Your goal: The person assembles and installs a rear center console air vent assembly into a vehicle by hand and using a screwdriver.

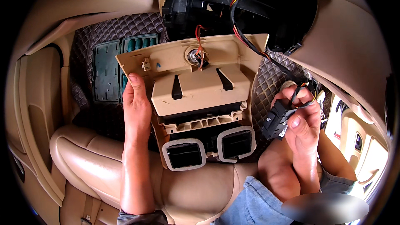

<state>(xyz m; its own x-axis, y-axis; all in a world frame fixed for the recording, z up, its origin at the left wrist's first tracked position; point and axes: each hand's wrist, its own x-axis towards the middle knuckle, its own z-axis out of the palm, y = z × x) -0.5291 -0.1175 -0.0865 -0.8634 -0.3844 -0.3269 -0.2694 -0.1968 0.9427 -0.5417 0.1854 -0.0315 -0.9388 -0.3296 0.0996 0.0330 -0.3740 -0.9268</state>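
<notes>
My left hand [136, 108] grips the left edge of a beige car console panel [193, 93], its thumb on the near face. The panel's back side faces up, with two black air ducts [185, 155] framed in grey foam at its near end. A round metal socket [193, 55] with red and orange wires sits near the panel's far edge. On the right, my right hand [307, 127] pinches a small black switch block [276, 118] between thumb and fingers. A black-wrapped wire harness [271, 58] runs down to this hand; whether its plug is seated in the block is hidden.
A dark open cavity [237, 8] in the console lies beyond the panel. To the left, an open green tool case [106, 71] rests on the quilted floor mat [125, 27]. Beneath the panel is a tan leather seat [191, 187]. Door trim [362, 141] stands at right.
</notes>
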